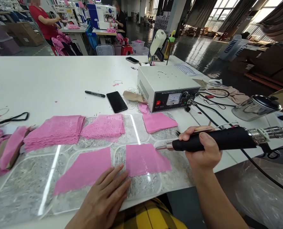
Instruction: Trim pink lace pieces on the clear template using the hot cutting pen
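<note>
My right hand grips a black-handled ultrasonic welding tool, its metal tip pointing left at the upper right edge of a pink fabric piece. Whether the tip touches the fabric I cannot tell. Flat and with fingers stretched, my left hand rests between that piece and another pink fabric piece, fingertips near its right edge. Behind them lie a thick stack of pink lace pieces, a smaller lace stack and a pink fabric stack. All lie on a clear patterned mat.
A white control box stands behind, with cables running to the tool. Nearby are a black phone, a marker and a lidded glass jar. Fabric strips lie at left. Two people work at sewing machines beyond the table.
</note>
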Demonstrator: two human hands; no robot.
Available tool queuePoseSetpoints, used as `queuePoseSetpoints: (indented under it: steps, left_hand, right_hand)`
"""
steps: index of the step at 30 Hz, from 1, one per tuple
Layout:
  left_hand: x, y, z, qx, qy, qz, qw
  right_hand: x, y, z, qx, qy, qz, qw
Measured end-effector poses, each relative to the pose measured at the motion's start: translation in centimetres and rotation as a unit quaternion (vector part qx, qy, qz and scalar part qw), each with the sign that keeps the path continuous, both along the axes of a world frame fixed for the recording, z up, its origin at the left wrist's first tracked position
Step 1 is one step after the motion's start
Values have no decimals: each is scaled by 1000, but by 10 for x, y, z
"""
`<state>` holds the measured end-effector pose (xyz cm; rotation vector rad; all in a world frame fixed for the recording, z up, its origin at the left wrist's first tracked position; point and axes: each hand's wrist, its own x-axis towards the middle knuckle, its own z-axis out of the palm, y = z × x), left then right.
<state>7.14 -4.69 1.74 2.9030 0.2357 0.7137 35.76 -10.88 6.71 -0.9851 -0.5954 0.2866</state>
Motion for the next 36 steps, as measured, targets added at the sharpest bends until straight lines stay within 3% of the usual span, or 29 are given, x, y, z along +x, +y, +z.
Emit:
queuePoseSetpoints:
  steps: [13,24,36]
  left_hand:
    - [0,2,-1,8,11,-5,1000]
    - [0,3,1,13,6,-1,1000]
    - [0,4,1,14,6,-4,1000]
  right_hand:
    - [-3,6,-2,6,-7,14,1000]
    - [5,-19,3,-13,29,-8,999]
    - [6,-20,1,-18,39,1,999]
